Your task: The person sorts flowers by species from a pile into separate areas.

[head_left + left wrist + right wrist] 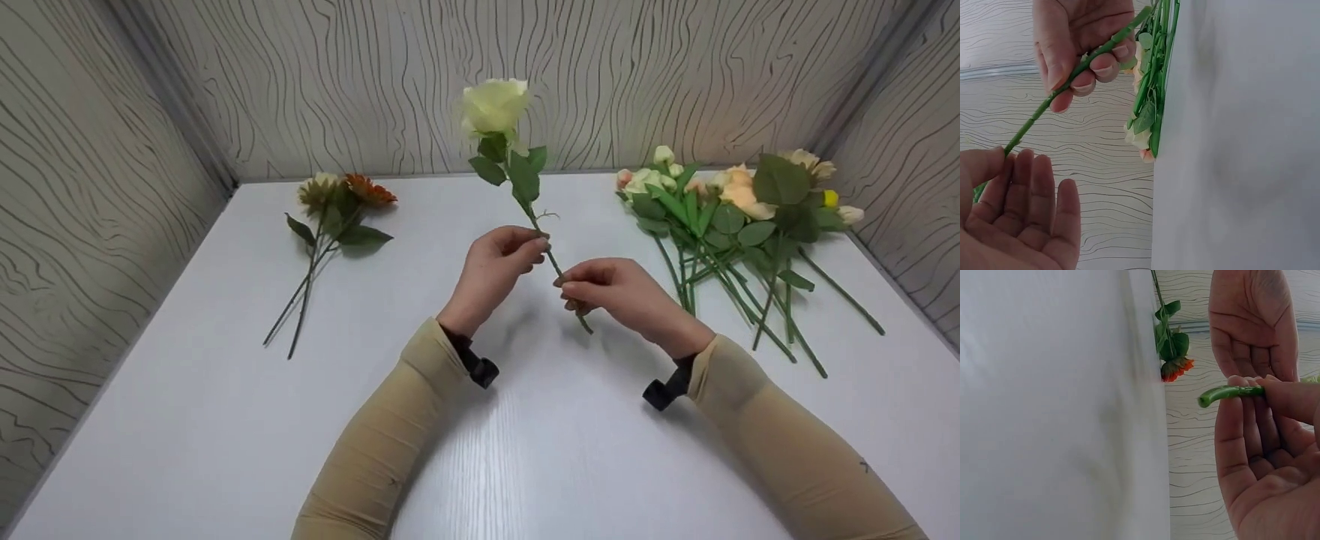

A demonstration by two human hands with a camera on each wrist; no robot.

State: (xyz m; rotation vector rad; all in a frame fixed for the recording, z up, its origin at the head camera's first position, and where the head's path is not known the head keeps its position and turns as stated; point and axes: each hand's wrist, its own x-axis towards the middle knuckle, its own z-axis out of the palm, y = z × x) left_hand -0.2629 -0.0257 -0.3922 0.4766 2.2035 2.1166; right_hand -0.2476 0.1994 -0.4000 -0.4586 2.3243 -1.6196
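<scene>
A pale yellow-white rose (495, 109) on a long green stem is held up over the middle of the table, its bloom toward the back wall. My left hand (499, 262) pinches the stem just below the leaves, between thumb and forefinger. Lower down, my right hand (619, 296) grips the same stem (1067, 81) near its cut end, thumb on one side and fingers on the other. The bent stem tip (1213, 395) sticks out past the right fingers in the right wrist view.
On the left of the white table (225, 420) lie two crossed flowers, one with an orange bloom (369, 191) and one cream (319, 191). A pile of several peach and white flowers (742, 199) lies at the right back, stems toward the front. Patterned walls (360, 90) enclose the table.
</scene>
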